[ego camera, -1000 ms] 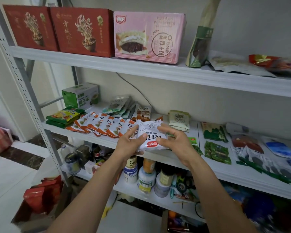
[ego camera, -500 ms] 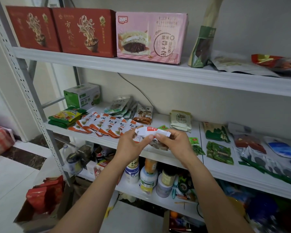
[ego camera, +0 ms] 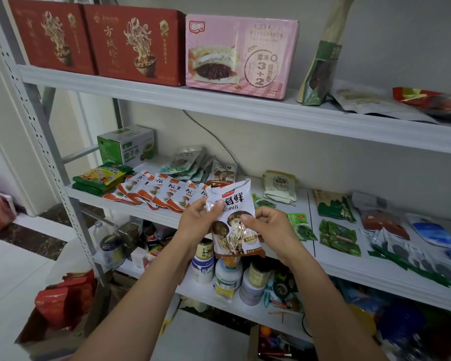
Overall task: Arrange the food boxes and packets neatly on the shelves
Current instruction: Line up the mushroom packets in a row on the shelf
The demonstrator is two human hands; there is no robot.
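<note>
I hold a white mushroom seasoning packet (ego camera: 235,220) upright in front of the middle shelf (ego camera: 349,272), its printed front facing me. My left hand (ego camera: 197,222) pinches its left edge and my right hand (ego camera: 268,225) pinches its right side. Behind it on the shelf lies a fanned row of matching orange-and-white packets (ego camera: 162,191). A stack of yellow-green packets (ego camera: 99,178) sits at the shelf's left end, in front of a green and white box (ego camera: 126,145).
The top shelf (ego camera: 245,108) carries two red noodle boxes (ego camera: 130,40), a pink bread box (ego camera: 240,53), a tall green bag (ego camera: 320,71) and flat packets. Green and blue packets (ego camera: 339,235) spread over the middle shelf's right side. Jars (ego camera: 228,274) stand on the lower shelf.
The packet was face-down over the shelf, then edge-on. Both hands have turned it over and raised it so its mushroom front now faces me.
</note>
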